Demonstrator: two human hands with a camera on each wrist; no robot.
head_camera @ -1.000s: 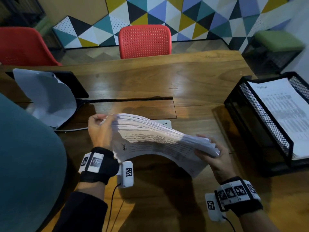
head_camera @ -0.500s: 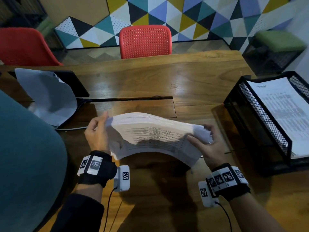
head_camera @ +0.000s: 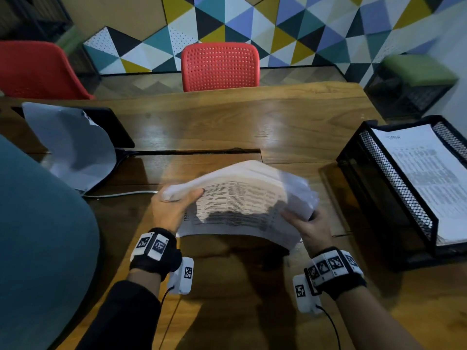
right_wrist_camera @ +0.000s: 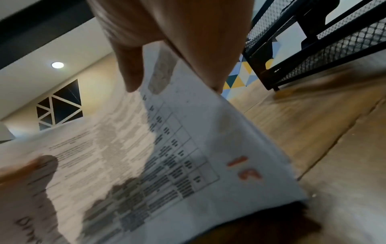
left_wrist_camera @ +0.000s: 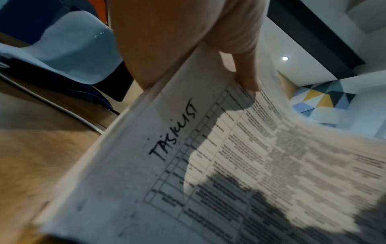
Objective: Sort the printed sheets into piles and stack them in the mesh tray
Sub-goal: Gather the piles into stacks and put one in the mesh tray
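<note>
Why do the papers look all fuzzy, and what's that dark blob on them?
Head view: the stack smears at its right edge, by the right hand; glare streaks the table. Left wrist view: "TASKLIST" reads sharp near the left hand, but the print farther along blurs. Right wrist view: the print is blurred, and the blob looks like a shadow.

The stack of sheets (head_camera: 242, 198) is above the table (head_camera: 227, 122); mesh tray (head_camera: 394, 183) to its right, chair (head_camera: 219, 65) behind, loose paper (head_camera: 73, 145) left

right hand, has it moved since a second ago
Yes. The right hand has drawn in toward the left hand, away from the mesh tray, bowing the paper stack higher.
</note>
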